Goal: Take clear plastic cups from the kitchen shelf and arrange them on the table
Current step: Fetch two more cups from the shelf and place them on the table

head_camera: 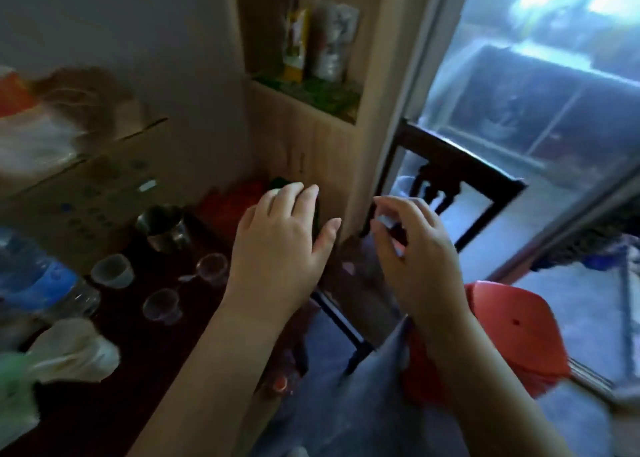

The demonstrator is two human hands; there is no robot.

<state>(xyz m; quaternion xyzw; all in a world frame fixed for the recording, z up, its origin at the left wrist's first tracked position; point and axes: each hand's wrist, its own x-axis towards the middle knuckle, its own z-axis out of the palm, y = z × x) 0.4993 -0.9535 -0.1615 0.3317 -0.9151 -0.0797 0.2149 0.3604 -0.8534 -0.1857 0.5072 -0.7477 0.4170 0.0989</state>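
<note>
Three small clear plastic cups stand on the dark red table (114, 397): one at the left (112, 270), one further right (212, 267), one nearer me (162, 306). My left hand (277, 249) hovers over the table's right end, fingers spread, holding nothing. My right hand (412, 249) is raised beside it past the table edge, fingers curled around a clear plastic cup (389, 228) that is blurred. The wooden shelf (311, 100) rises behind the table, with packets in its open niche.
A steel cup (162, 228), a cardboard box (86, 193), a water bottle (38, 283) and plastic bags (69, 352) crowd the table's left. A red item (235, 200) lies near the shelf. A dark chair (450, 193) and a red stool (512, 339) stand at the right by the glass door.
</note>
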